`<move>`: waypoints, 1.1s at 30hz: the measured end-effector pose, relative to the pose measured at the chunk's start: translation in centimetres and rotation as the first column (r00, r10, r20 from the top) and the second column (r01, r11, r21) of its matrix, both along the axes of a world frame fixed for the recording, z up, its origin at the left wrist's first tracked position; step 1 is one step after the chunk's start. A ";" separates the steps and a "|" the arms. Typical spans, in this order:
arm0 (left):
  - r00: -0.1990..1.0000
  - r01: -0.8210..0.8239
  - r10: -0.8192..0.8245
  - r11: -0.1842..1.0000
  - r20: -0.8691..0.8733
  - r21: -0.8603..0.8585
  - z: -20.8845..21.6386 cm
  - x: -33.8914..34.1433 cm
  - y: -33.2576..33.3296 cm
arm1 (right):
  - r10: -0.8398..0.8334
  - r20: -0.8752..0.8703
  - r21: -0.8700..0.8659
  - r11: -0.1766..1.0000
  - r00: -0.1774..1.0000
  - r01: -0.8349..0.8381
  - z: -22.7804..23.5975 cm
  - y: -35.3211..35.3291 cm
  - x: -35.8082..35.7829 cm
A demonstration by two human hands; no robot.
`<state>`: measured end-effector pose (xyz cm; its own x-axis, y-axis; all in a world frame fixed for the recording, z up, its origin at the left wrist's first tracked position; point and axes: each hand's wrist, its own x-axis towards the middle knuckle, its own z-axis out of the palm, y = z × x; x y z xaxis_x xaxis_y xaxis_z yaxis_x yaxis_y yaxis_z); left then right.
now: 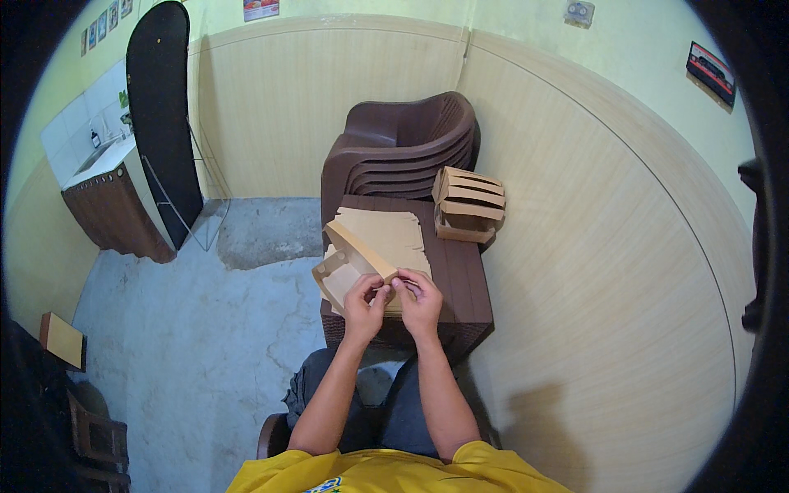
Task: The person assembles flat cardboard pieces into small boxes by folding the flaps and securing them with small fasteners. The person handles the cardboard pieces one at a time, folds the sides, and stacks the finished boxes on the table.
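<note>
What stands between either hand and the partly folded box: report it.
Nothing visible. The left hand and right hand both hold the near right corner of the partly folded box. Flat cardboard sheets lie beneath it on the brown table; the folded cardboard stack sits farther off to the right, not between.

behind the far edge of the table (464, 287) stood 1 stack of chairs (403, 135). cardboard sheets (399, 232) lay on the table, toward its left edge. over their near left part was 1 open box (362, 249), its near right end between the left hand (364, 302) and the right hand (417, 300). by the far right corner, right of the sheets, were the stacked boxes (470, 205). well left of the table stood the tall board (164, 115), with the sink (97, 158) farther left.
</note>
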<state>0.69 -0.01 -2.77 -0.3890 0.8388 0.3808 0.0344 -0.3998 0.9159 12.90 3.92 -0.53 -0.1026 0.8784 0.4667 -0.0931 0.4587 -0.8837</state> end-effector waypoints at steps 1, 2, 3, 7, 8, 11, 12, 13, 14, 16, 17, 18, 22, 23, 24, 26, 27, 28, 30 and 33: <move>1.000 -0.007 0.007 1.000 0.025 -0.010 -0.1 -0.1 0.2 | 0.015 0.025 -0.003 1.000 1.000 -0.015 0.1 -0.1 0.1; 0.998 -0.009 0.012 0.998 0.058 -0.054 -0.3 -0.1 0.4 | 0.040 0.031 -0.011 0.999 0.999 -0.040 0.2 -0.1 0.2; 1.000 -0.020 0.020 1.000 -0.016 -0.018 -0.5 -0.2 0.3 | 0.018 0.082 0.015 1.000 0.997 -0.019 0.2 -0.3 0.2; 0.994 0.035 -0.036 0.999 -0.101 -0.005 -0.9 0.1 0.4 | -0.040 0.175 0.054 0.998 0.984 0.031 -0.5 -0.3 0.2; 0.994 0.084 -0.083 0.996 -0.064 0.011 -0.8 0.2 0.2 | -0.053 0.180 0.036 0.998 0.982 0.047 -0.7 -0.2 0.1; 0.924 -0.124 0.045 0.975 -0.380 -0.184 0.4 -0.3 -1.2 | -0.108 -0.065 -0.181 0.979 0.992 0.094 -1.4 0.6 0.0; 0.912 -0.194 0.136 0.974 -0.386 -0.115 1.0 -0.3 -2.2 | -0.166 -0.036 -0.145 0.976 0.985 0.159 -1.4 0.9 0.4; 0.765 -0.366 0.301 0.931 -0.569 0.000 1.7 -0.3 -3.4 | -0.221 -0.016 -0.161 0.963 0.975 0.215 -1.3 1.3 1.0; 0.751 -0.320 0.312 0.943 -0.582 0.092 2.6 -1.1 -4.1 | -0.288 0.008 -0.196 0.939 0.958 0.284 -1.1 1.6 1.7; 0.769 -0.261 0.248 0.963 -0.589 0.065 4.7 -2.2 -6.1 | -0.292 0.027 -0.172 0.941 0.956 0.292 -0.7 2.3 2.4; 0.793 -0.250 0.221 0.968 -0.568 0.028 5.6 -2.5 -7.0 | -0.300 0.042 -0.171 0.938 0.953 0.302 -0.5 2.3 2.8; 0.824 -0.234 0.201 0.972 -0.530 0.006 6.6 -2.6 -7.5 | -0.303 0.082 -0.172 0.934 0.950 0.313 -0.4 2.5 3.1; 0.830 -0.137 0.172 0.985 -0.530 0.105 10.5 -3.3 -9.4 | -0.217 0.108 -0.211 0.949 0.970 0.236 -0.5 2.5 3.6; 0.805 -0.165 0.214 0.977 -0.553 0.138 11.4 -3.5 -10.0 | -0.210 0.069 -0.231 0.948 0.975 0.221 -0.8 2.5 3.6; 0.779 -0.186 0.257 0.966 -0.572 0.181 12.2 -3.7 -10.6 | -0.202 0.024 -0.274 0.941 0.979 0.201 -1.0 2.4 3.6; 0.637 -0.273 0.365 0.930 -0.679 0.245 13.8 -4.4 -11.6 | -0.131 -0.089 -0.342 0.935 0.987 0.094 -1.5 2.3 3.8; 0.562 -0.328 0.406 0.909 -0.721 0.257 14.4 -4.7 -11.7 | -0.114 -0.162 -0.417 0.908 0.980 0.036 -1.6 2.2 3.9; 0.561 -0.339 0.422 0.902 -0.712 0.267 14.8 -4.8 -11.6 | -0.067 -0.188 -0.386 0.922 0.980 -0.011 -1.7 2.1 3.8; 0.580 -0.393 0.431 0.891 -0.691 0.225 15.1 -5.0 -11.2 | -0.027 -0.274 -0.409 0.908 0.961 -0.091 -1.6 2.0 3.9; 0.787 -0.283 0.352 0.936 -0.506 0.210 14.7 -5.6 -9.5 | 0.030 -0.321 -0.494 0.848 0.947 -0.194 -1.2 1.7 4.0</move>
